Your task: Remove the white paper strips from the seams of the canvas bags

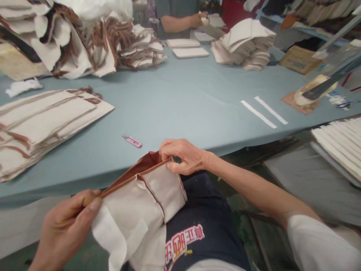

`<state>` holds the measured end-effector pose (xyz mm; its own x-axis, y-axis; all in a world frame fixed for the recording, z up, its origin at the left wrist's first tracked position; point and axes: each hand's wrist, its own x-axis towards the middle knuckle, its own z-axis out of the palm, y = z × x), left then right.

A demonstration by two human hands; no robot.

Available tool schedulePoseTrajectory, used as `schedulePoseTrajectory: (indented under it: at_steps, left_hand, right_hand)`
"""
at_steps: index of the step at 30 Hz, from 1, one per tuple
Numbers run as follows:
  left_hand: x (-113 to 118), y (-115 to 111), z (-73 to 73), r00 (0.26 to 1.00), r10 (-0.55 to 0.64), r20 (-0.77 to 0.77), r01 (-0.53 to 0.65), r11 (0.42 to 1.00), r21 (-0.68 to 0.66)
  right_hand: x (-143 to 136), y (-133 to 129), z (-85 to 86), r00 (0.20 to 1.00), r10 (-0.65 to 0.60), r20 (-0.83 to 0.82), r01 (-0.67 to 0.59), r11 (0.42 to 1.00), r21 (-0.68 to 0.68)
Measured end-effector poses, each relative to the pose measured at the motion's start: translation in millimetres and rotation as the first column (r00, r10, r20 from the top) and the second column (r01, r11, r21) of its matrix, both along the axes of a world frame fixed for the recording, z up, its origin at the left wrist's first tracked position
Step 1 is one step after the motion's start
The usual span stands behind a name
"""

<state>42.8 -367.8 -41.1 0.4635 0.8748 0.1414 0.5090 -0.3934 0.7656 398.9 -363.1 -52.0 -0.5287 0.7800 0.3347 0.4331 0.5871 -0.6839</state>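
Pinching with left hand (67,226) and right hand (183,156) the brown top edge of a cream fabric piece (124,195) | held by the blue table's (183,101) near side | best kept evenly taut, uncreased | beyond, pink metal snips (133,141); left, stacked cream panels (56,116); right, two white strips (258,114)

A blue-covered table (180,94) spans the room before us; shelves (318,28) stand at far right.

Blue-covered table (180,98); pink snips (133,141); white strips (258,114).
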Motion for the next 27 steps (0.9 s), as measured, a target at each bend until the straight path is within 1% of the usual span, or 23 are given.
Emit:
schedulePoseTrajectory:
  at_steps: [2,3,5,7,8,9,11,12,13,15,17,20,24,27]
  left_hand:
    - [3,0,14.0,0.994,0.091,0.054,-0.089,0.995,-0.049]
    - [5,-1,22.3,0.992,0.109,0.068,-0.105,0.993,-0.062]
    - [10,-3,38.0,0.993,0.097,0.066,-0.093,0.994,-0.062]
    - [14,-3,49.9,0.996,0.061,0.071,-0.056,0.996,-0.067]
    - [17,0,54.1,0.997,-0.004,0.077,0.009,0.998,-0.068]
    - [21,3,57.2,0.991,-0.099,0.085,0.105,0.992,-0.067]
    - [31,11,60.9,0.944,-0.316,0.096,0.321,0.946,-0.044]
    - [37,15,62.0,0.914,-0.393,0.101,0.397,0.918,-0.02]
    - [44,19,62.7,0.897,-0.43,0.104,0.432,0.902,0.008]
    - [59,25,63.7,0.903,-0.414,0.115,0.41,0.91,0.058]
    - [71,28,63.8,0.903,-0.405,0.142,0.401,0.914,0.059]
    - [81,31,61.4,0.886,-0.426,0.181,0.431,0.902,0.017]
    - [85,30,57.1,0.897,-0.412,0.162,0.415,0.91,0.019]
    - [86,26,57.6,0.904,-0.407,0.131,0.412,0.911,-0.006]
  right_hand:
    - [-2,-3,19.3,0.998,0.008,-0.06,-0.007,1.0,0.026]
    - [-2,-5,29.3,0.995,0.024,-0.096,-0.022,1.0,0.021]
    - [-2,-9,48.5,0.98,0.055,-0.192,-0.063,0.997,-0.034]
    - [-3,-15,64.8,0.95,0.07,-0.305,-0.112,0.986,-0.12]
    - [-4,-17,71.0,0.932,0.067,-0.356,-0.133,0.977,-0.164]
    - [-5,-20,75.8,0.911,0.06,-0.408,-0.153,0.968,-0.2]
    - [-9,-25,80.2,0.864,0.039,-0.502,-0.199,0.942,-0.269]
    - [-11,-26,80.1,0.84,0.025,-0.543,-0.226,0.925,-0.307]
    - [-13,-27,78.7,0.815,0.009,-0.579,-0.25,0.907,-0.338]
    - [-16,-29,73.6,0.774,-0.03,-0.632,-0.278,0.881,-0.382]
    - [-16,-30,67.6,0.753,-0.075,-0.654,-0.273,0.869,-0.413]
    - [-14,-31,60.1,0.756,-0.123,-0.643,-0.247,0.856,-0.454]
    - [-8,-32,49.1,0.767,-0.141,-0.626,-0.22,0.859,-0.463]
    - [-2,-28,37.4,0.803,-0.144,-0.579,-0.155,0.887,-0.436]
